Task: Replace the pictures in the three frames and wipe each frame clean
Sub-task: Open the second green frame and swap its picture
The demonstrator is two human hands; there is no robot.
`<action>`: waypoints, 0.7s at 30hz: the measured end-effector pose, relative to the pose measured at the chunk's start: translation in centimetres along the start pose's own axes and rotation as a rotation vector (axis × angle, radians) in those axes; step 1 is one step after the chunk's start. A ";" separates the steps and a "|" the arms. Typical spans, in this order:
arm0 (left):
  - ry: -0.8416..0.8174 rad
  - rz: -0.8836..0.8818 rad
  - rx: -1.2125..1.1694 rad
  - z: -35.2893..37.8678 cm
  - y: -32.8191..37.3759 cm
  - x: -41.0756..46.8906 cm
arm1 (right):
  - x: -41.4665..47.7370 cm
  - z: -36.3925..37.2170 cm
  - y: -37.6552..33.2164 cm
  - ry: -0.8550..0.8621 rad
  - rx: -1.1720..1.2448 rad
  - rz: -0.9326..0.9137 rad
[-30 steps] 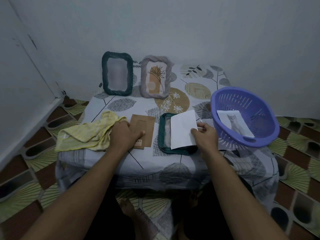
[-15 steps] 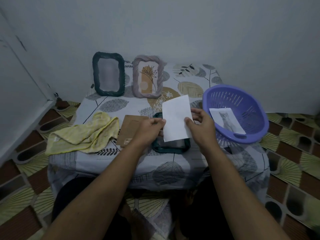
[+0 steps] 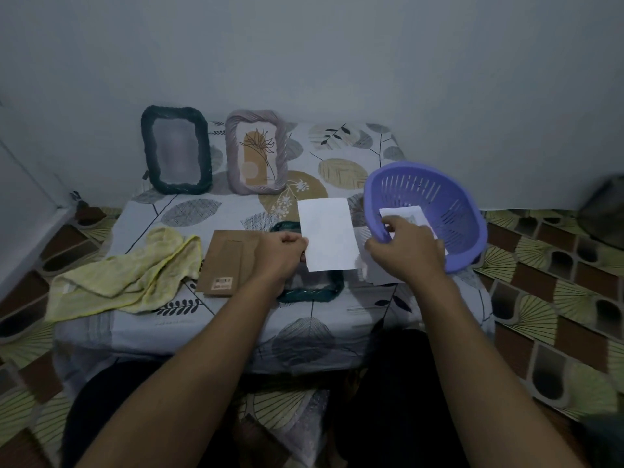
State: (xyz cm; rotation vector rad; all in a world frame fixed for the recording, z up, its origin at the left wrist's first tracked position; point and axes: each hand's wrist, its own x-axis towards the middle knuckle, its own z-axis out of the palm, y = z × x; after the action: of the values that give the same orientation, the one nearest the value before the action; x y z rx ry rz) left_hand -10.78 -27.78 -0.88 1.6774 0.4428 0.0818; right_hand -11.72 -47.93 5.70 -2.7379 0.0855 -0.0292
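Observation:
My left hand [image 3: 283,253] pinches the left edge of a blank-looking white sheet [image 3: 327,234] and holds it above a dark green frame [image 3: 310,293] that lies flat on the table. My right hand [image 3: 405,251] reaches over the rim of the purple basket [image 3: 449,197]. Its fingers touch a picture [image 3: 405,213] lying inside, with the thumb spread apart from them. A brown backing board [image 3: 229,261] lies left of the flat frame, and a yellow cloth [image 3: 128,278] lies further left. At the back stand a dark green frame [image 3: 175,150] and a mauve frame [image 3: 256,152] with a plant drawing.
The low table [image 3: 209,211] has a leaf-patterned cover and stands against a grey wall. Patterned floor tiles [image 3: 540,298] surround it. A dark rounded object [image 3: 604,214] sits on the floor at the far right.
My left hand left the backing board and took the white sheet's left edge. My right hand let go of the sheet and moved right into the basket. The sheet rose off the flat frame.

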 end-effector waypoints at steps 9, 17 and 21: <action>-0.063 -0.027 0.098 4.7 0.8 1.1 | 1.5 -1.1 2.6 -0.114 0.082 -0.063; -0.128 -0.060 0.201 8.2 1.6 0.8 | 2.2 -3.3 2.8 -0.173 0.202 -0.150; -0.108 -0.055 0.277 9.2 1.5 0.6 | 2.2 -3.7 2.5 -0.109 0.252 -0.120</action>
State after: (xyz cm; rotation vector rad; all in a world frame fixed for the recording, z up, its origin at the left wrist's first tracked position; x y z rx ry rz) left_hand -7.04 -36.36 -1.01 1.9290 0.4328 -0.1159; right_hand -9.77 -51.82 8.18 -2.4842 -0.1060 0.0708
